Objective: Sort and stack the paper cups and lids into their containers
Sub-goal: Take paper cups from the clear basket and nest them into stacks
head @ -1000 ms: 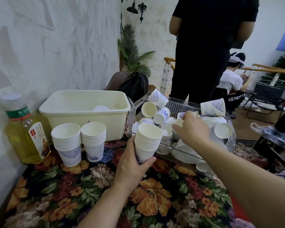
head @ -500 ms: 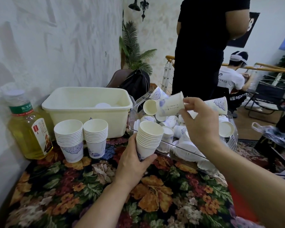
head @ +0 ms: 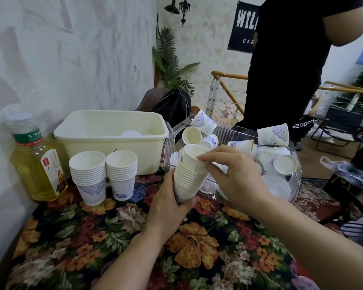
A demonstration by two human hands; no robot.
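Observation:
My left hand (head: 168,204) grips the base of a tilted stack of white paper cups (head: 190,176) above the flowered tablecloth. My right hand (head: 234,174) pinches the rim of the top cup (head: 194,154), which sits partly inside the stack. Behind them a clear plastic tray (head: 292,181) holds several loose cups and white lids. Two upright cup stacks stand to the left, one (head: 88,174) beside the other (head: 122,170). A cream plastic tub (head: 113,139) with white lids inside stands behind those stacks.
A bottle of yellow oil (head: 38,160) stands at the left by the wall. A person in black (head: 285,65) stands just beyond the tray. A black bag (head: 172,107) lies behind the tub. The flowered tablecloth (head: 134,248) spreads toward me.
My right hand lifted a cup out of the tray and brought it left and down onto the stack in my left hand. The stack now tilts toward the tray.

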